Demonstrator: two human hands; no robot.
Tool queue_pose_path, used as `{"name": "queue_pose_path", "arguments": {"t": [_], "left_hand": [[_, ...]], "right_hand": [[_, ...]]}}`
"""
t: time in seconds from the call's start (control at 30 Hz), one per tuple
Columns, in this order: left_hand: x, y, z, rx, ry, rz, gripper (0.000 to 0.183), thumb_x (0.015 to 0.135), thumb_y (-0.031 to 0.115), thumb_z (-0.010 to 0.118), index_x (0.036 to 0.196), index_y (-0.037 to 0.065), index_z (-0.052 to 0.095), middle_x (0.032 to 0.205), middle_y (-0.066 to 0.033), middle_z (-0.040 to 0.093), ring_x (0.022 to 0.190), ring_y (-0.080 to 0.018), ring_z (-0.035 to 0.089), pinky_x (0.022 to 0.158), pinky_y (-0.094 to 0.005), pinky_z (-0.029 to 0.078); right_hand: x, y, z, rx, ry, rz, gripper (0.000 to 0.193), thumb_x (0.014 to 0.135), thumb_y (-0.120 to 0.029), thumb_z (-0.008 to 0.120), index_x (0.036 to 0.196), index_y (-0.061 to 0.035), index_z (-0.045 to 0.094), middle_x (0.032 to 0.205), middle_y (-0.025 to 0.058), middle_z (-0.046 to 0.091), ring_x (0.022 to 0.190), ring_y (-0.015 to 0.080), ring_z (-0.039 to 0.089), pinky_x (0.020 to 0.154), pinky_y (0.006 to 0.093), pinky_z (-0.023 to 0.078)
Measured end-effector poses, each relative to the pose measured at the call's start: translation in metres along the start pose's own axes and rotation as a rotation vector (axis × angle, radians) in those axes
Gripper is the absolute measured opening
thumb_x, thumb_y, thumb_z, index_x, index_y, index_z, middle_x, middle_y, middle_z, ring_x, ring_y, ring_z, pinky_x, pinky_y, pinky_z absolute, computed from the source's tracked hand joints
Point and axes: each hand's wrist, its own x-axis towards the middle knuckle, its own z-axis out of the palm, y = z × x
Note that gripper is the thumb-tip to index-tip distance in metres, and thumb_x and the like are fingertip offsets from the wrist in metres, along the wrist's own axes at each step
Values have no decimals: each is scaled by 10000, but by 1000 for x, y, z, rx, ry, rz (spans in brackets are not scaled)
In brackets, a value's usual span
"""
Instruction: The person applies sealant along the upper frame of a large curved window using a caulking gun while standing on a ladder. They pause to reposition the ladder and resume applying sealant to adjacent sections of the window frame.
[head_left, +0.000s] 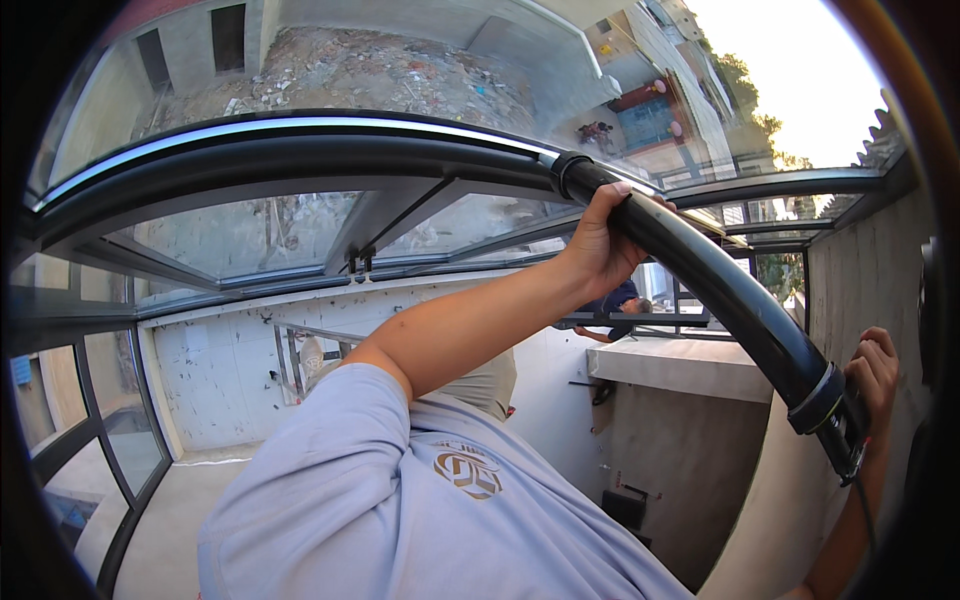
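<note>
Tool: a long black caulking gun [720,290] ran slantwise from the dark roof frame [300,160] overhead down toward the lower right.
Left hand [600,240]: its fingers were clenched around the upper barrel, just below the ringed front end that met the frame.
Right hand [872,375]: its fingers were wrapped about the handle end, beside the banded collar; whether they pressed a trigger could not be told.
Tip: touching or all but touching the frame just above the left fingers; the exact contact was hidden by the ring.
Risk of slip: the barrel was smooth and held overhead, so a loosened left grip would probably let the tip skate off the frame and along the glass roof pane [400,60].
Risk of strain: both arms were raised, and tiring could let the line waver.
Edges: the concrete wall [860,270] stood close to the right of the right fingers, leaving little room for that elbow.
Open room: left of and below the left fingers the space lay wide, down to the floor [190,500].
Beyond: a person [625,300] was at a ledge [680,365] below the barrel, well apart from both hands.
</note>
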Motion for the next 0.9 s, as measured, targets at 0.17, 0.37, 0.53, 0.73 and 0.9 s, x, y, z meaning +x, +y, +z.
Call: {"name": "queue_pose_path", "arguments": {"t": [0.17, 0.37, 0.53, 0.73, 0.9], "left_hand": [[19, -22, -14, -43, 5, -23, 560, 881, 434, 674, 1184, -30, 598, 1182, -180, 678, 1109, -298, 694, 1086, -458, 524], [47, -48, -29, -31, 22, -32, 584, 874, 435, 680, 1205, -36, 587, 1211, -190, 672, 1114, -302, 683, 1096, -468, 512], [64, -67, -38, -65, 33, -51, 590, 874, 431, 680, 1218, -36, 572, 1208, -188, 663, 1133, -305, 667, 1124, -475, 484], [80, -84, -52, -52, -28, -74, 560, 862, 409, 698, 1190, -26, 572, 1197, -185, 653, 1141, -308, 654, 1136, -471, 474], [95, -99, -63, -30, -42, -99, 537, 861, 395, 704, 1164, -31, 577, 1176, -188, 657, 1129, -297, 657, 1135, -448, 481]], "right_hand": [[-24, 17, 17, -22, -17, 14, 274, 573, -41, 683, 684, -21, 434, 659, 104, 383, 606, 276, 472, 764, 435, 508], [-51, 43, 40, -35, -31, 23, 295, 557, -44, 679, 695, -21, 420, 679, 115, 390, 631, 290, 475, 718, 415, 481], [-73, 57, 62, -42, -15, 34, 307, 554, -44, 678, 703, -20, 411, 691, 122, 387, 658, 304, 489, 693, 404, 465], [-97, 64, 84, -61, -11, 60, 307, 561, -35, 673, 701, -18, 400, 692, 127, 381, 660, 306, 500, 699, 407, 473], [-116, 69, 101, -39, -6, 83, 291, 592, -55, 663, 692, -16, 392, 683, 129, 367, 626, 295, 485, 697, 408, 477]]}}
